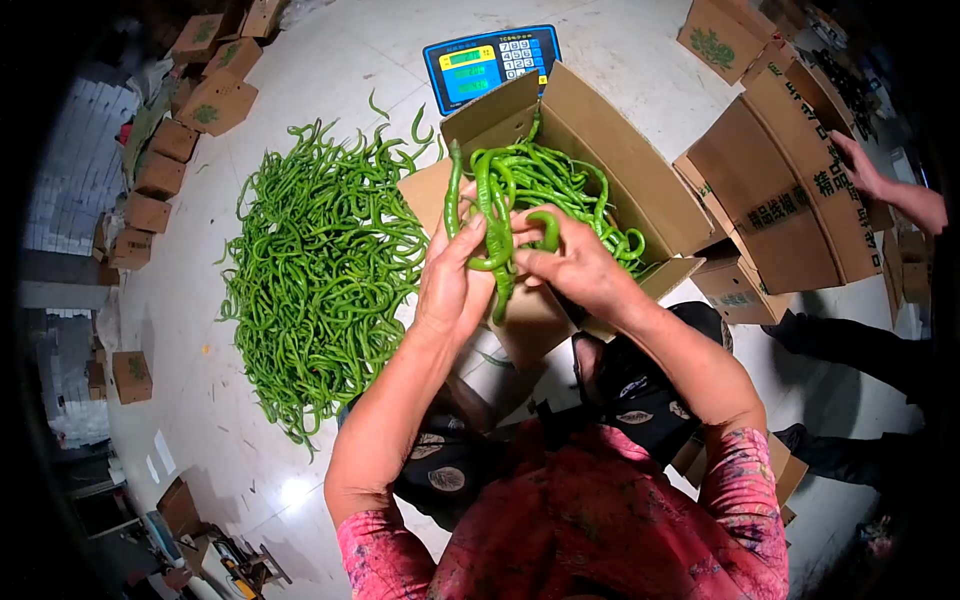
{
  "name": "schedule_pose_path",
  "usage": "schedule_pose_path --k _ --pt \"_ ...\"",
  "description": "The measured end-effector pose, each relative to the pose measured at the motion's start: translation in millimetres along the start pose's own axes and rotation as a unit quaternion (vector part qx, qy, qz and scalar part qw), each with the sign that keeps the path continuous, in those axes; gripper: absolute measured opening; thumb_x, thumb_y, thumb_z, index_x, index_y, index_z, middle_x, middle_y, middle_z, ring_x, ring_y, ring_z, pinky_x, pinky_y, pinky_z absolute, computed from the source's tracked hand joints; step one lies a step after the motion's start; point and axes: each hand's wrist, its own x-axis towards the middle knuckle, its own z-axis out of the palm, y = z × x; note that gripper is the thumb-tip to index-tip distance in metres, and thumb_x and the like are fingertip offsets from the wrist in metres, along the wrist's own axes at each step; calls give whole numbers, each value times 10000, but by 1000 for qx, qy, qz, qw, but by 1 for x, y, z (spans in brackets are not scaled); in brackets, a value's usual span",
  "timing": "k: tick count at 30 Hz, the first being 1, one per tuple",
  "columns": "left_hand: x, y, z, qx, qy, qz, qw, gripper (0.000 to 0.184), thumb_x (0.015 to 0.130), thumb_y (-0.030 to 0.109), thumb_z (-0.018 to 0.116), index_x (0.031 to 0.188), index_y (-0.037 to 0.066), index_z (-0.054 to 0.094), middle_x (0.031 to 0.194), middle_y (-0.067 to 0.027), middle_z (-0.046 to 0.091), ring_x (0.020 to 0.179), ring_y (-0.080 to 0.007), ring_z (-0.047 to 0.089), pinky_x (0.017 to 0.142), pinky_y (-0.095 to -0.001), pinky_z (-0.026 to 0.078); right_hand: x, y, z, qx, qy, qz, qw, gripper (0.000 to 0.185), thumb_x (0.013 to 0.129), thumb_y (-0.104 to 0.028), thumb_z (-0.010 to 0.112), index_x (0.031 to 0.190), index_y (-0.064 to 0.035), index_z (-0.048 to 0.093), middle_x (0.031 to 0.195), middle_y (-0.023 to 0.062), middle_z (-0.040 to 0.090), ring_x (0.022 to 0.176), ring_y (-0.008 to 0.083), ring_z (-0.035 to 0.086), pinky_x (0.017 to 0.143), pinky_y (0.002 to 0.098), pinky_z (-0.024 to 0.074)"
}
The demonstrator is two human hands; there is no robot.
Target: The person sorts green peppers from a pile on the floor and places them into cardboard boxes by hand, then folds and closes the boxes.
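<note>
Long green chili peppers (493, 190) form a small bunch between my hands, above the near side of an open cardboard box (620, 135). My left hand (455, 265) is closed around the bunch, with one pepper standing up along the thumb side. Close beside it, my right hand (570, 260) pinches a curled green chili pepper (544, 231) between thumb and fingers. Inside the box lie more chili peppers (565, 185), partly hidden by my hands and the bunch. A large heap of chili peppers (320, 270) spreads over the floor to the left.
A blue digital scale (492, 65) stands behind the box. At right, another person's hand (860, 165) touches a taped carton (790, 190). Several small cartons (215, 103) line the left side. A few loose peppers (418, 124) lie on the tiled floor (340, 50).
</note>
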Motion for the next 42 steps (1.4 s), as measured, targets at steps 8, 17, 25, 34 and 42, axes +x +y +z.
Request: schedule_pose_path --k 8,17,25,34,42 --pt "9 -6 -13 1 19 -6 1000 476 910 41 566 1355 5 399 1211 -138 546 1102 -248 566 973 -389 461 0 -4 -15 157 49 80 983 168 937 -132 569 1065 -23 577 929 45 611 797 116 606 707 242 522" --pt "-6 -18 8 277 31 -9 960 434 887 -29 548 1317 16 519 1152 -103 607 998 -163 597 829 -289 509 11 -8 -11 107 65 6 992 364 812 -214 756 1100 -51 604 876 -8 633 749 73 568 637 228 445" --pt "-1 1 4 175 54 2 983 468 930 69 523 1385 31 424 1124 -129 638 959 -182 612 781 -284 498 17 -5 -50 201 36 54 978 441 791 -31 703 1190 -6 517 1069 97 637 983 178 630 877 312 517" --pt "6 13 -17 234 81 -32 968 478 896 62 526 1358 -13 431 1097 -158 641 919 -182 630 775 -266 492 15 -18 -79 214 66 28 974 252 814 -48 644 1049 -60 552 891 39 591 780 91 568 518 209 433" --pt "19 7 -23 123 161 -17 979 421 896 -29 458 1313 -67 418 1113 -187 609 961 -237 633 837 -305 522 8 -30 -84 264 60 5 963 233 849 -69 628 1065 -59 542 920 51 602 772 90 560 500 193 425"
